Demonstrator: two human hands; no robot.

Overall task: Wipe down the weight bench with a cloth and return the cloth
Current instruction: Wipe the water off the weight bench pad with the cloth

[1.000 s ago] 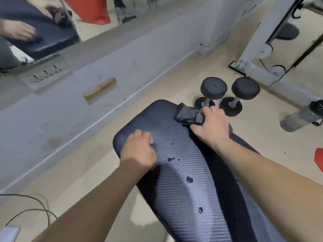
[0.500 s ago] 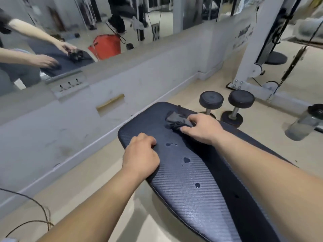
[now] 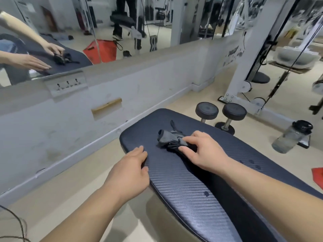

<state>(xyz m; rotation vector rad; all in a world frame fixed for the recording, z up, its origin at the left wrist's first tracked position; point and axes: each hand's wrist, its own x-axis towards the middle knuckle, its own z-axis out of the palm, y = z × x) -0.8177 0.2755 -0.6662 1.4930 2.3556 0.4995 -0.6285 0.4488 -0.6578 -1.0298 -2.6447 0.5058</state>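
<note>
The dark padded weight bench (image 3: 183, 175) runs from the centre to the lower right, with a few water drops left on it. A crumpled dark grey cloth (image 3: 170, 139) lies on its far end. My right hand (image 3: 201, 151) lies over the cloth's near end, fingers curled onto it and pressing it against the pad. My left hand (image 3: 132, 170) rests on the bench's left edge, its fingers fairly straight and lying over the pad.
Two black dumbbells (image 3: 222, 116) stand on the floor beyond the bench. A clear water bottle (image 3: 291, 137) lies at the right, near a white cable machine frame (image 3: 244, 81). A low white wall with a mirror (image 3: 104, 32) runs along the left. A black cable (image 3: 15, 222) lies at the lower left.
My right hand has dragged the cloth from the bench's right far corner toward its middle. Drops near the far end are gone. My left hand's fingers have straightened on the edge.
</note>
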